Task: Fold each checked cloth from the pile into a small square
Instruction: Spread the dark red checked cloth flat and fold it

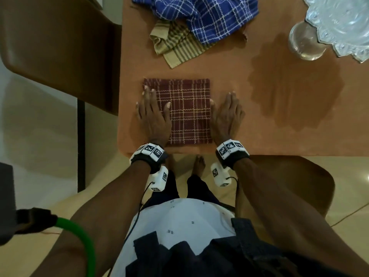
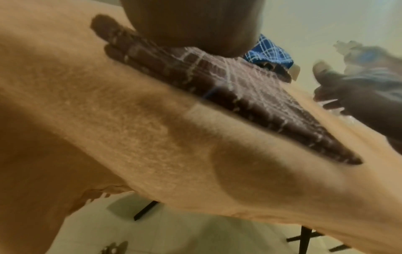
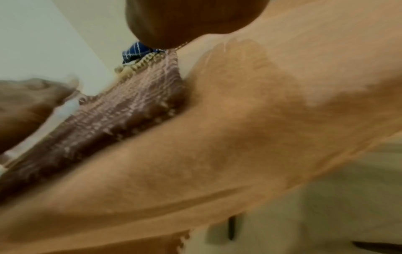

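Maroon cloth [image 1: 188, 112] lay folded to a neat square near the surface's [image 1: 279, 136] front edge, so this one looked all but done. Both hands were flat with straight fingers: the left hand [image 1: 152, 116] pressed its left side, the right hand [image 1: 227, 116] lay just beside its right edge. Blue cloth [image 1: 201, 15] and striped cloth [image 1: 177, 45] still sat crumpled at the far edge, unfolded.

Dim warm light, soft shadows, blurred wrist views, warped edges
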Demonstrator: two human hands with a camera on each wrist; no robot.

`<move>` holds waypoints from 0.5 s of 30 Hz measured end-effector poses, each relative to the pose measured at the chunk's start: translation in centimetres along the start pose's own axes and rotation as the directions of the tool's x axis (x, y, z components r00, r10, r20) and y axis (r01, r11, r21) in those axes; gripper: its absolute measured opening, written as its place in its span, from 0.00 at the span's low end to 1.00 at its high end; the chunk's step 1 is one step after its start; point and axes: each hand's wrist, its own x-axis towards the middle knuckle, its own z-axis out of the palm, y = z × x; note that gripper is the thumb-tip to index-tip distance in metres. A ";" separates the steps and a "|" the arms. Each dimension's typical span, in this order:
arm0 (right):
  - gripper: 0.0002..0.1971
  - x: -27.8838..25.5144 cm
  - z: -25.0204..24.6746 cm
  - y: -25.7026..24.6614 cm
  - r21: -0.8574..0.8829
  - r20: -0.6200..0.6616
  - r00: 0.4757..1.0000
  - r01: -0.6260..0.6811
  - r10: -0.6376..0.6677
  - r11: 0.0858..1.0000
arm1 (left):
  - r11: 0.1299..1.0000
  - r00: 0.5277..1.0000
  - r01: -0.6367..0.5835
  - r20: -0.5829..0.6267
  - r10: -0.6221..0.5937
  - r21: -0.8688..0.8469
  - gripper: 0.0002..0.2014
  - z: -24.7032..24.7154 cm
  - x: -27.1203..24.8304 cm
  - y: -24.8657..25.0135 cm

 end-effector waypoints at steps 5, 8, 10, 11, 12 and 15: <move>0.21 0.0 -0.5 -4.4 0.262 -0.037 0.965 -0.243 0.261 0.934 | 0.909 0.920 0.351 -0.100 -0.380 -0.223 0.29 -1.1 0.3 0.6; 0.23 0.3 -0.7 -4.5 0.345 0.092 0.933 -0.357 0.347 0.868 | 0.865 0.887 0.454 0.021 -0.461 -0.215 0.26 -2.3 1.1 0.2; 0.25 0.8 -0.9 -4.4 0.334 0.170 0.926 -0.376 0.337 0.864 | 0.867 0.884 0.467 0.113 -0.453 -0.177 0.28 -2.9 1.4 0.1; 0.25 1.0 -1.1 -4.4 0.329 0.209 0.923 -0.378 0.323 0.866 | 0.856 0.873 0.486 0.149 -0.465 -0.176 0.30 -3.2 1.5 0.0; 0.25 1.2 -1.4 -4.4 0.334 0.241 0.921 -0.374 0.305 0.865 | 0.840 0.857 0.512 0.183 -0.483 -0.180 0.31 -3.6 1.7 -0.1; 0.21 1.7 -2.3 -4.6 0.411 0.310 0.912 -0.382 0.267 0.828 | 0.808 0.833 0.534 0.316 -0.454 -0.249 0.27 -4.1 1.7 -1.0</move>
